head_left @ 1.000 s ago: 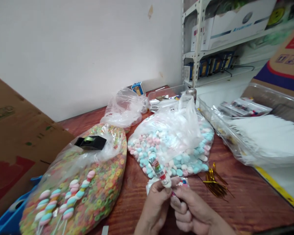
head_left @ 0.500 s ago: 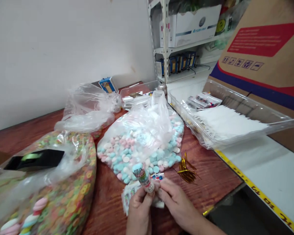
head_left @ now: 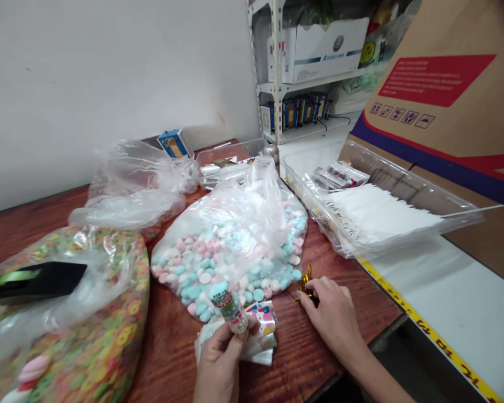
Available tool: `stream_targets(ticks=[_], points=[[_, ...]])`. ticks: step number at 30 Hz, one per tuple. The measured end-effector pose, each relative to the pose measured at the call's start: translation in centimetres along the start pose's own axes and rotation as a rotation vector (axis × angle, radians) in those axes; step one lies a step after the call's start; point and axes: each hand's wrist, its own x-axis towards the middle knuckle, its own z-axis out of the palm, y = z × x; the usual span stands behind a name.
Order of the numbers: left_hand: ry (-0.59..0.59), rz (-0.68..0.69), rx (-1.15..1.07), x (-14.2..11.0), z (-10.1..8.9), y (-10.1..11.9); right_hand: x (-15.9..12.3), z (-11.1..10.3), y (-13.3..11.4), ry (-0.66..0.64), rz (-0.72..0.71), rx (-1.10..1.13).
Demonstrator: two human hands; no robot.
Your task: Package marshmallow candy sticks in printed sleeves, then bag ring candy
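Between the thumb and fingers of my left hand [head_left: 222, 355] stands a small printed clear candy bag [head_left: 229, 307], tilted, with pale blue pieces showing at its top. Under it on the table lie flat printed plastic bags [head_left: 262, 330]. My right hand [head_left: 334, 310] is at the bundle of gold twist ties [head_left: 306, 282], thumb and fingertips closing on them; how many are pinched is hidden. Just beyond my hands is a large clear bag of pink, white and blue candies [head_left: 235, 274].
At left lies a big bag of colourful ring candies [head_left: 121, 313] with a black scoop-like piece [head_left: 63, 282] on it. A clear tray [head_left: 457, 215] with white sticks stands at right, before a cardboard box [head_left: 437, 123]. Shelves [head_left: 277, 73] stand behind; the table edge is at right.
My right hand has left the small candy bag and moved right to the gold twist ties. The left hand still holds the bag. The view has shifted slightly.
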Motion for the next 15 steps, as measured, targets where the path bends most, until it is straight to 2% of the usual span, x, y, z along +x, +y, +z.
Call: stream_targets(ticks=[4,9,15], points=[[0.023,-0.001,-0.004,0.2,-0.4,0.0,0.5,0.1,0.1,-0.007,0.007,0.077],[0.027,0.014,0.01,0.4,-0.5,-0.2,0.8,-1.3,1.1,-0.027,0.056,0.239],[0.024,-0.007,-0.003,0.6,-0.6,-0.2,0.5,-3.2,2.7,-0.081,0.023,0.214]])
